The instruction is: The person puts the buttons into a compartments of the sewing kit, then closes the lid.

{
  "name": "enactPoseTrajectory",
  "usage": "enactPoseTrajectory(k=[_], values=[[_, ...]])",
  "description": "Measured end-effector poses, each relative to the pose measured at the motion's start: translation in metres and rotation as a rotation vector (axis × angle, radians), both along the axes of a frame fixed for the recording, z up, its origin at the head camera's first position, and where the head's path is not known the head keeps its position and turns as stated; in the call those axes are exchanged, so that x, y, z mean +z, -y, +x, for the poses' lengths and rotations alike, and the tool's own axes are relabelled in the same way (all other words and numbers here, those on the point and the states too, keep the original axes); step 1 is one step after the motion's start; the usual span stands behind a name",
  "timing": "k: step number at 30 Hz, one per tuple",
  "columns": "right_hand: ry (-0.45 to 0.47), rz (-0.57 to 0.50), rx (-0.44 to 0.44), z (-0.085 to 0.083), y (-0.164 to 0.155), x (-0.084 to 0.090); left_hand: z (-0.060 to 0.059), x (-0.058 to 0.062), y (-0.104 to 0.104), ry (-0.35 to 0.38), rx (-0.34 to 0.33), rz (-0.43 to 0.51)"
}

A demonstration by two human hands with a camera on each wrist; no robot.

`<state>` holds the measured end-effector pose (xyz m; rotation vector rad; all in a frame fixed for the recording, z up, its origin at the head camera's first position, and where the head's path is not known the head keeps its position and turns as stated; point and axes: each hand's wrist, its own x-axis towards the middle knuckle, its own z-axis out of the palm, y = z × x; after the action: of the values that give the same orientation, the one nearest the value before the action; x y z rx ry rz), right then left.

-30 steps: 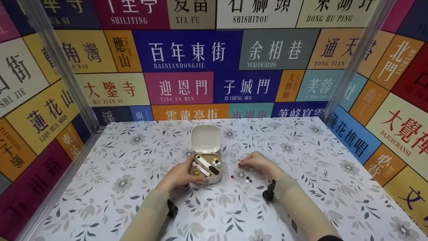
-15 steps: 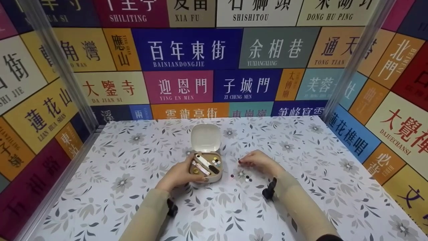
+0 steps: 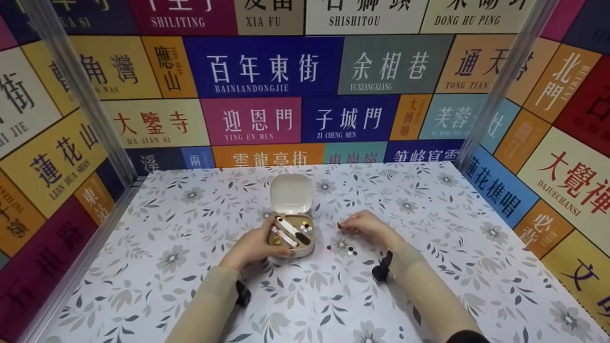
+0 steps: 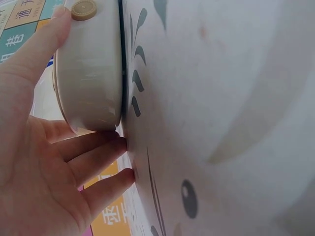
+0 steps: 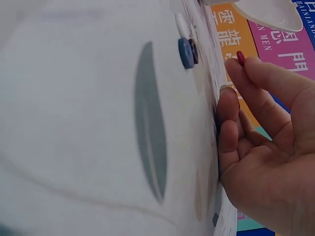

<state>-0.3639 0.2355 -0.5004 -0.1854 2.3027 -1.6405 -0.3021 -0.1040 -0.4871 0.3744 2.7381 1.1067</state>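
Observation:
A small beige sewing box [image 3: 291, 238] stands open on the flowered table, its white lid [image 3: 291, 194] raised at the back. Inside lie thread spools and small buttons. My left hand [image 3: 257, 244] grips the box from the left, thumb on its near rim; the left wrist view shows the box [image 4: 88, 69] between thumb and fingers [image 4: 98, 147]. Just right of the box my right hand [image 3: 364, 226] pinches a small red button [image 3: 339, 225], which sits at a fingertip [image 5: 240, 57]. Several loose buttons [image 3: 350, 250] lie under that hand, among them a blue button [image 5: 186, 52].
The flowered tablecloth [image 3: 190, 286] covers the whole table. Walls of coloured sign panels [image 3: 267, 119] close in the back and both sides, with metal posts [image 3: 81, 90] at the corners. Black wrist camera mounts [image 3: 381, 269] sit on both sleeves.
Both hands and the box keep their places. Only the head view has drifted a little, so everything sits slightly higher in the frame.

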Motion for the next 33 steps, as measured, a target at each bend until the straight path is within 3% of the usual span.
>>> enactPoseTrajectory(k=[7, 14, 21, 33], values=[[0.005, 0.011, -0.022, -0.001, 0.001, 0.001, 0.001, -0.001, 0.001, 0.007, 0.009, -0.014], [0.006, 0.051, -0.044, -0.001, -0.002, 0.006, 0.001, -0.002, 0.001, -0.030, -0.031, -0.020], [-0.025, 0.111, -0.052, -0.003, -0.003, 0.015, 0.000, 0.001, 0.001, -0.030, -0.008, -0.044], [-0.036, 0.107, -0.071, -0.005, 0.004, 0.026, 0.001, 0.000, 0.000, -0.002, -0.005, 0.012]])
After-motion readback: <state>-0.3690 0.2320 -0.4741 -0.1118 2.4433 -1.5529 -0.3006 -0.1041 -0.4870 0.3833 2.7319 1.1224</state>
